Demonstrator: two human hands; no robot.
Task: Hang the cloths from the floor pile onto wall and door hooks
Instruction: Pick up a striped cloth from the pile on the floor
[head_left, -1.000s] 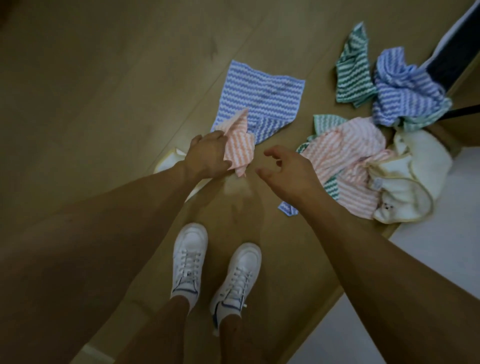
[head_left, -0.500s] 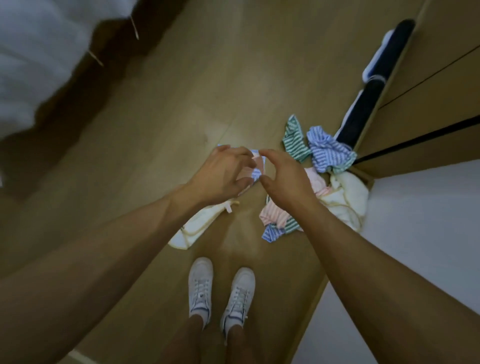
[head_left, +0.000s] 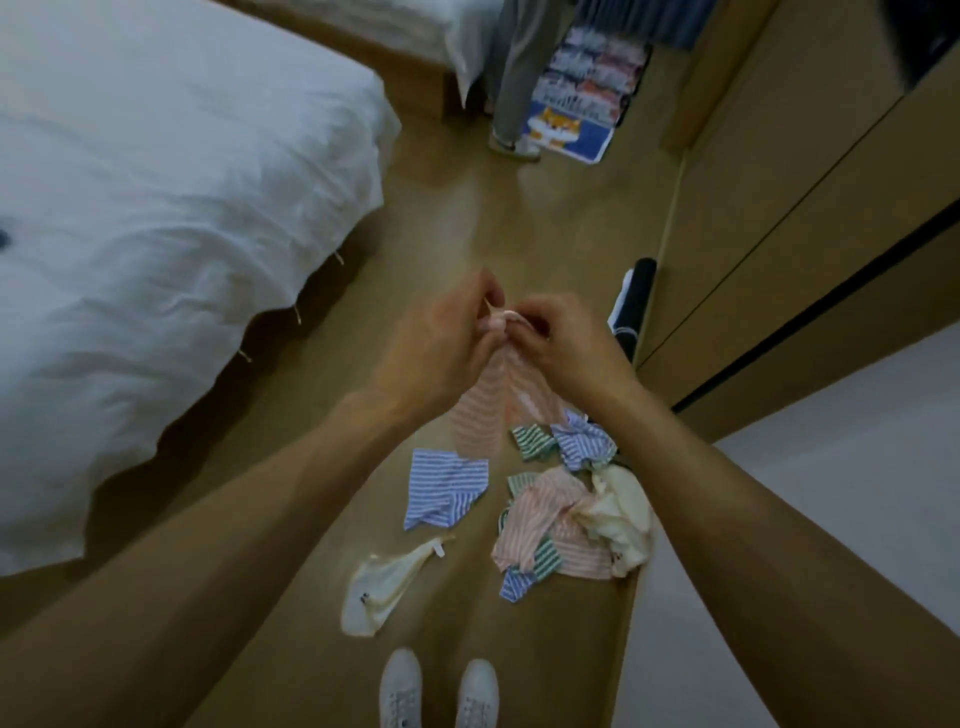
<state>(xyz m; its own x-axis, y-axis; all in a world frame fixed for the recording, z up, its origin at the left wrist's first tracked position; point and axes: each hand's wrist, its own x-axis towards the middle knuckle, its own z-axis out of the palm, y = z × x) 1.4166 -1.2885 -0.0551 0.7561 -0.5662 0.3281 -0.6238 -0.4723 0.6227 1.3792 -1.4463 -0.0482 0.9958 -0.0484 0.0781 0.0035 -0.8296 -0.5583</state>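
Observation:
A pink striped cloth (head_left: 480, 415) hangs in the air in front of me. My left hand (head_left: 447, 343) and my right hand (head_left: 561, 345) both pinch its top corner, close together. Below on the wooden floor lies the pile of cloths (head_left: 558, 525): pink, green and blue striped ones and a cream one. A blue striped cloth (head_left: 447, 486) lies flat to the pile's left. A cream cloth (head_left: 382, 587) lies nearer my white shoes (head_left: 439, 693). No hooks show in this view.
A bed with a white duvet (head_left: 156, 218) fills the left side. Wooden wardrobe doors (head_left: 779, 208) run along the right, with a white wall (head_left: 831, 519) nearer me. Another person's legs (head_left: 511, 78) stand at the far end by a patterned mat (head_left: 587, 88).
I have risen from the floor with the pink striped cloth. My right hand, free a second ago, now pinches the cloth's corner together with my left hand, and the view has lifted.

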